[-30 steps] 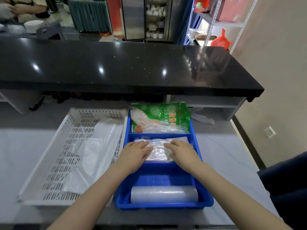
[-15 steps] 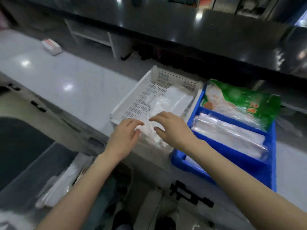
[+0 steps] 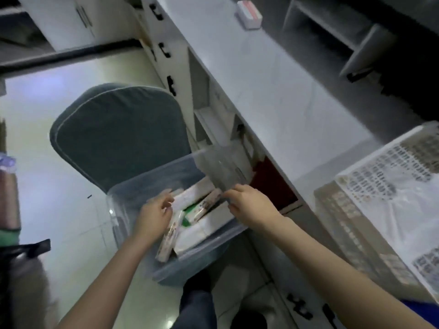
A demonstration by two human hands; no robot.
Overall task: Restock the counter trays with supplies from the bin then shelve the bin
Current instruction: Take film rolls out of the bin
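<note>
A clear plastic bin (image 3: 133, 186) sits on a grey-blue cushioned chair (image 3: 118, 129) beside the counter, down to my left. Several white and green supply packets (image 3: 202, 229) lie in it. My left hand (image 3: 154, 213) reaches in from the left with its fingers curled and apart, touching the packets. From the right, my right hand (image 3: 249, 205) has its fingertips drawn together at the end of a narrow packet (image 3: 209, 203); blur hides whether it grips. The white perforated tray (image 3: 380, 186) with clear plastic bags stands on the counter at right. Only a corner of the blue tray (image 3: 418, 307) shows.
The pale counter top (image 3: 285, 79) runs diagonally, with a small white and red box (image 3: 248, 14) at its far end. Cabinet fronts with black handles (image 3: 169, 85) lie under it, one compartment open next to the bin. Shiny floor lies to the left.
My view swung from the counter trays down and left to the bin. Both hands left the blue tray, passed over the white tray and now reach into the bin.
</note>
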